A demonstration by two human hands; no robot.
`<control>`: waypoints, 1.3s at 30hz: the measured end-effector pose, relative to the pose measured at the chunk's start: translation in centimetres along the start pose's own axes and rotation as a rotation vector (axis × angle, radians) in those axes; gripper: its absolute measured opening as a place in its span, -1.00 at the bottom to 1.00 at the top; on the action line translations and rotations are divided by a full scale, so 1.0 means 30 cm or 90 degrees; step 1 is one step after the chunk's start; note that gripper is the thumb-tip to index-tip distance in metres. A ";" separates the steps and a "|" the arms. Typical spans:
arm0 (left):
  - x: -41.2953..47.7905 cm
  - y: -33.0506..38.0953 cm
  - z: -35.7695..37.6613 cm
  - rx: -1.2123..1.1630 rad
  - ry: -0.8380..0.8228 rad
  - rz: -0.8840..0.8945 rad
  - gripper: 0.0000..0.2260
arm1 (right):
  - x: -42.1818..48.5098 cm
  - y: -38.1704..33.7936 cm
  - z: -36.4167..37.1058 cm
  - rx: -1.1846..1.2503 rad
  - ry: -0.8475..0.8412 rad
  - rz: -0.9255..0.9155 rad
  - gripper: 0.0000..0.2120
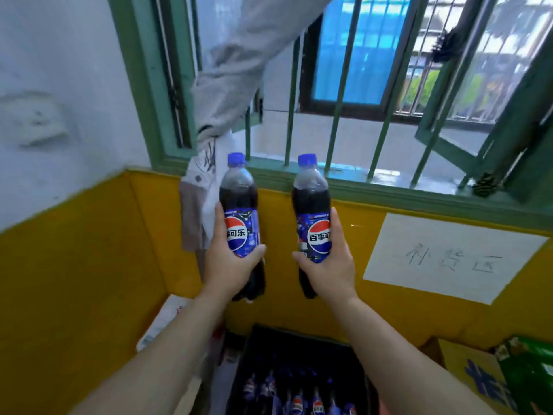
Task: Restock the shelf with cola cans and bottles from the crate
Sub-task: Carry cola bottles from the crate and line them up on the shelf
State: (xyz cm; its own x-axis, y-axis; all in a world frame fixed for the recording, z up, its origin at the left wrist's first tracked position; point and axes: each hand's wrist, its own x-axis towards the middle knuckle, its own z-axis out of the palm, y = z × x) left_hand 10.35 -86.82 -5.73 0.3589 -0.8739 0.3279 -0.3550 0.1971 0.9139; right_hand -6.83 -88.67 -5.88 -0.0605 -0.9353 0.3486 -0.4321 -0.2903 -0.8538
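Observation:
I hold two cola bottles upright in front of a yellow wall, both with blue caps and blue labels. My left hand (229, 265) grips the left bottle (239, 199) around its label. My right hand (330, 266) grips the right bottle (311, 199) the same way. Below my forearms stands a black crate (254, 348) with several more cola bottles (299, 396) standing in it. No shelf is in view.
A green-framed barred window (338, 121) fills the upper wall, with grey cloth (227, 73) hanging at its left. A white paper sign (452, 256) is stuck on the yellow wall. A cardboard box (466, 366) and green packaging (529, 372) sit at lower right.

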 end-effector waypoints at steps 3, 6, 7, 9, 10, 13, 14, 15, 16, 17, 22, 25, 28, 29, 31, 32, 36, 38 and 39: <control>-0.031 0.093 -0.094 0.021 0.042 0.035 -0.02 | 0.000 -0.115 0.010 0.044 -0.016 -0.046 -0.02; -0.102 0.191 -0.174 0.047 0.109 0.041 -0.03 | -0.021 -0.203 0.015 0.086 -0.052 -0.096 -0.02; -0.134 0.222 -0.199 0.059 0.137 0.049 -0.04 | -0.035 -0.228 0.014 0.097 -0.070 -0.114 -0.02; -0.211 0.276 -0.245 0.087 0.190 0.059 -0.05 | -0.075 -0.271 0.010 0.116 -0.110 -0.147 -0.03; -0.253 0.300 -0.266 0.102 0.215 0.062 -0.05 | -0.100 -0.289 0.006 0.129 -0.130 -0.163 -0.03; -0.396 0.353 -0.315 0.140 0.284 0.061 -0.06 | -0.192 -0.337 -0.011 0.189 -0.202 -0.193 -0.05; -0.448 0.368 -0.331 0.150 0.308 0.055 -0.06 | -0.225 -0.352 -0.014 0.208 -0.227 -0.199 -0.06; -0.500 0.382 -0.348 0.160 0.332 0.047 -0.06 | -0.261 -0.371 -0.016 0.216 -0.249 -0.210 -0.06; -0.553 0.395 -0.369 0.171 0.353 0.039 -0.06 | -0.299 -0.393 -0.016 0.221 -0.269 -0.220 -0.06; -0.605 0.409 -0.393 0.182 0.371 0.033 -0.06 | -0.339 -0.417 -0.015 0.230 -0.285 -0.229 -0.06; -0.867 0.511 -0.544 0.225 0.492 0.020 -0.07 | -0.563 -0.575 0.000 0.281 -0.378 -0.270 -0.05; -1.044 0.593 -0.654 0.268 0.571 0.017 -0.08 | -0.732 -0.697 0.007 0.329 -0.443 -0.300 -0.07; -1.239 0.675 -0.783 0.323 0.641 0.025 -0.07 | -0.926 -0.826 0.008 0.380 -0.507 -0.329 -0.06; -1.306 0.704 -0.823 0.338 0.659 0.030 -0.07 | -0.994 -0.869 0.002 0.402 -0.531 -0.338 -0.05; -1.446 0.764 -0.895 0.367 0.696 0.038 -0.08 | -1.133 -0.959 -0.018 0.451 -0.577 -0.357 -0.05; -1.518 0.795 -0.930 0.378 0.718 0.041 -0.08 | -1.207 -1.006 -0.033 0.470 -0.597 -0.370 -0.05; -1.823 0.916 -1.067 0.419 0.797 0.035 -0.09 | -1.528 -1.182 -0.104 0.528 -0.662 -0.414 -0.04; -1.986 0.966 -1.130 0.444 0.814 0.012 -0.09 | -1.700 -1.245 -0.142 0.537 -0.689 -0.416 -0.04; -2.079 0.993 -1.165 0.464 0.820 -0.002 -0.09 | -1.798 -1.274 -0.161 0.542 -0.704 -0.414 -0.03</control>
State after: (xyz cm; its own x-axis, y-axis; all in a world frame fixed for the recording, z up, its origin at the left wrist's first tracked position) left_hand 7.57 -10.91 9.42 0.7233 0.1905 0.6637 -0.5574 -0.4063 0.7241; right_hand 8.61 -26.15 9.81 0.7713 -0.1719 0.6128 0.5299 -0.3599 -0.7679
